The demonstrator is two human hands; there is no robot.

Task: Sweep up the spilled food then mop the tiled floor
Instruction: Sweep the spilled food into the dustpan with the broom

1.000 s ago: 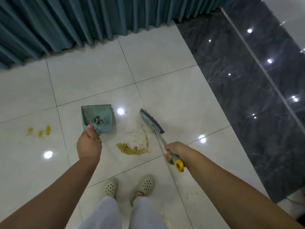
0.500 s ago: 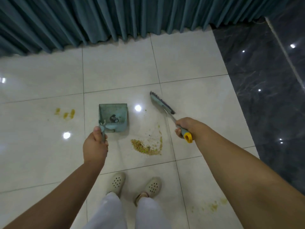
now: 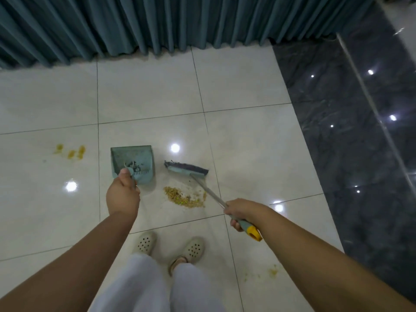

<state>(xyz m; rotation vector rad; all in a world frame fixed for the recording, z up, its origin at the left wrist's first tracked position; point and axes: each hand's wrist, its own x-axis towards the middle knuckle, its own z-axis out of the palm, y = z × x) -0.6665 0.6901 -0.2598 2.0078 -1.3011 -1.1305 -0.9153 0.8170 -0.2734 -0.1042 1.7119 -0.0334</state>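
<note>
Far left on the white tiled floor [image 3: 146,95] lay three small yellow smears [image 3: 71,152], well apart from everything else. Next, the teal dustpan [image 3: 132,164] sat w/ its mouth facing away from the person, some dark bits of debris inside near the comb teeth. Left hand [image 3: 122,197] was curled around the dustpan's handle at its near edge, thumb on top. Just right of the pan, near the person's side, was the main pile of spilled food [image 3: 185,199], tan-yellow crumbs in a curved streak, apart from the pan. Beyond the pile, the broom head [image 3: 186,170] lay across, dark bristles on the far side; can't tell if bristles touched the tile. Its metal shaft ran diagonally back over the pile's right end to the right hand [image 3: 242,210], which was clamped on the grip, the yellow handle end [image 3: 253,233] sticking out behind it. Below centre: two cream perforated clogs [image 3: 193,248] and white trousers [image 3: 139,287]. Lower right, a smaller scatter of yellow crumbs [image 3: 273,271] on the tile. Teal curtain [image 3: 157,23] along the top; dark marble strip [image 3: 337,131] at the right.
</note>
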